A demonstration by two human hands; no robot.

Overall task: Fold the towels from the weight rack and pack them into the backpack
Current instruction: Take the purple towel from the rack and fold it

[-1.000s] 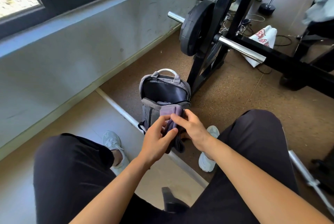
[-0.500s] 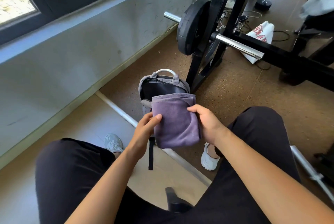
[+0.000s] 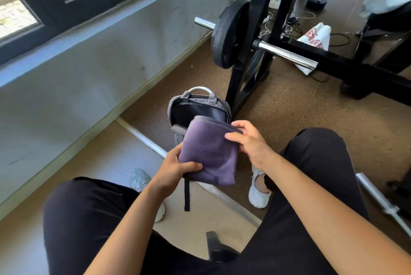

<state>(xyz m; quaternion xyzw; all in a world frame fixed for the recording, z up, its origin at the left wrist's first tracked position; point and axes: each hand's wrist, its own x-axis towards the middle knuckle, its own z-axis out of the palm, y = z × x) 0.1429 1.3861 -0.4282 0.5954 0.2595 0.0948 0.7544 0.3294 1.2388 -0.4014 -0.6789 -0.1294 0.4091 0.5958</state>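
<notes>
1. a folded purple towel [image 3: 210, 152] is held in the air between both hands, above the knees and in front of the open backpack [image 3: 178, 105], hiding most of its front.
2. the left hand [image 3: 175, 170] pinches the towel's lower left corner, with the thumb lying flat on top and the other fingers out of sight beneath the cloth.
3. the right hand [image 3: 251, 141] grips the upper right edge, its thumb pressed on the near face and its fingers curled over the far side.
4. the towel hangs as a rough rectangle. its top fold sits level with the mouth of the bag and its bottom edge hangs free.
5. the grey backpack stands upright on the brown floor, unzipped, with its dark lining showing and a pale top handle arching at the back. a black strap [image 3: 186, 194] dangles below the towel.
6. the bag sits just beside the foot of the black weight rack [image 3: 249, 74], which carries a black plate [image 3: 224, 34] on a chrome bar [image 3: 287, 54].
7. the person sits in dark trousers, with a grey shoe [image 3: 139, 179] to the left and a white shoe [image 3: 258, 192] to the right of the bag.
8. a white printed bag [image 3: 315, 37] lies on the floor behind the rack, among cables.
</notes>
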